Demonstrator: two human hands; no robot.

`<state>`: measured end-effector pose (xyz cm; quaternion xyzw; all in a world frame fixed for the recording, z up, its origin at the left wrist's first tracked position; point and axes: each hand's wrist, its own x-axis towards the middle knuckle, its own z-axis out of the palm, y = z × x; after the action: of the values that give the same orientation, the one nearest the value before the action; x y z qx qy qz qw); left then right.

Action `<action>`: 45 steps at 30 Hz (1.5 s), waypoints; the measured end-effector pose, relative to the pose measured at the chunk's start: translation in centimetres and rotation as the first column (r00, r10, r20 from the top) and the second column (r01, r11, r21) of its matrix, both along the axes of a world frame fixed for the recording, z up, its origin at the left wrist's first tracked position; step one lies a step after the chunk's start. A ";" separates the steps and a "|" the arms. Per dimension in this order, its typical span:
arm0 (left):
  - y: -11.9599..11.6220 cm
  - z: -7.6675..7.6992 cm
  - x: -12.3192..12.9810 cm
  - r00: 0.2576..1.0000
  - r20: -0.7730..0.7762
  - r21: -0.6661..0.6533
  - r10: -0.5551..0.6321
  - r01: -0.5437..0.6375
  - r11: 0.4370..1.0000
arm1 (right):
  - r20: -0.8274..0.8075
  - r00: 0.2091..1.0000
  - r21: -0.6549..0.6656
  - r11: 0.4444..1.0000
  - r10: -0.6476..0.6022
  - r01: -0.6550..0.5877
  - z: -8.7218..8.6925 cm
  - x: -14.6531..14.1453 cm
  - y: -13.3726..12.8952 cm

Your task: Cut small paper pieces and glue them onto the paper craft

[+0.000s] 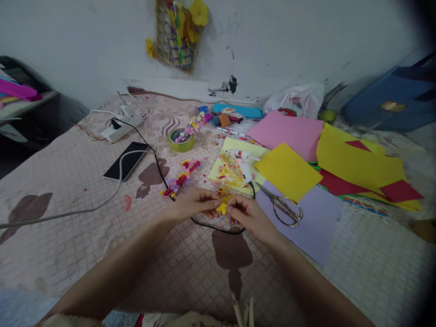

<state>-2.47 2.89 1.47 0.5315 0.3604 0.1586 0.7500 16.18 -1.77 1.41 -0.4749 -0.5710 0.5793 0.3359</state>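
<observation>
Between my two hands is a small yellow paper piece (222, 208), pinched at its edges by the fingertips. My left hand (199, 203) has it from the left, and my right hand (245, 213) from the right, both with fingers closed. Just beyond them lie many paper scraps (226, 175) on a pale yellow sheet, beside a white glue gun (242, 161). To the left of my hands rests a stem of pink, purple and yellow paper flowers (182, 179). Gold-handled scissors (286, 210) lie on a lilac sheet (315, 222) to the right.
A black cord (218, 229) loops around my hands. A phone (126, 161), a power strip (122, 128) and a roll of green tape (181, 141) stand to the left. Coloured paper sheets (289, 169) spread to the right. A white plastic bag (296, 97) sits by the wall.
</observation>
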 end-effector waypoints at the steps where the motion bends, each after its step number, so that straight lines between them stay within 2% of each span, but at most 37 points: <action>1: 0.0 -0.1 0.0 1.000 0.002 0.002 -0.004 0.004 1.000 | 0.001 1.000 0.001 1.000 -0.002 0.002 0.0 0.0 0.0; 7: 0.2 -0.4 -0.2 0.999 0.004 0.054 -0.048 0.048 0.997 | -0.001 1.000 -0.038 0.999 0.028 -0.028 -0.1 0.0 0.0; 11: 0.5 0.2 -0.7 0.997 -0.074 0.220 0.005 0.012 0.975 | 0.074 0.995 -0.008 0.998 0.067 -0.067 -0.3 0.0 -0.3; 15: 0.7 0.7 -1.2 0.983 -0.163 0.401 0.079 -0.007 0.916 | 0.208 0.969 0.064 0.986 0.136 -0.152 -0.5 0.0 -0.6; 19: 0.6 1.1 -1.3 0.967 -0.232 0.494 0.105 0.024 0.869 | 0.298 0.952 0.194 0.973 0.066 -0.128 -0.5 -0.1 -0.7; 23: 0.2 1.4 -1.6 0.959 -0.253 0.489 0.128 0.013 0.872 | 0.288 0.958 0.227 0.972 -0.003 -0.065 -0.8 0.2 -0.6; 30: 0.0 2.3 -5.0 0.935 -0.212 0.493 0.283 -0.148 0.857 | 0.295 0.955 0.233 0.971 -0.021 -0.050 -1.2 0.6 -0.3; 33: 0.1 3.3 -7.0 0.895 -0.166 0.523 0.414 -0.276 0.807 | 0.321 0.947 0.266 0.962 -0.033 -0.057 -1.1 0.7 -0.3; 38: 0.2 4.7 -9.5 0.780 -0.149 0.571 0.608 -0.435 0.697 | 0.318 0.947 0.261 0.964 -0.034 -0.054 -1.1 0.8 -0.3; 41: 0.3 4.5 -10.4 0.721 -0.153 0.567 0.676 -0.496 0.657 | 0.320 0.947 0.257 0.965 -0.030 -0.056 -1.4 0.8 -0.4; 45: 0.5 3.7 -10.9 0.700 -0.160 0.555 0.696 -0.519 0.650 | 0.317 0.948 0.231 0.971 -0.013 -0.064 -1.9 0.7 -0.4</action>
<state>-13.36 3.38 5.21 0.5602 0.6009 0.3871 0.4186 16.91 -2.18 -0.53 -0.5104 -0.6889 0.4273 0.2870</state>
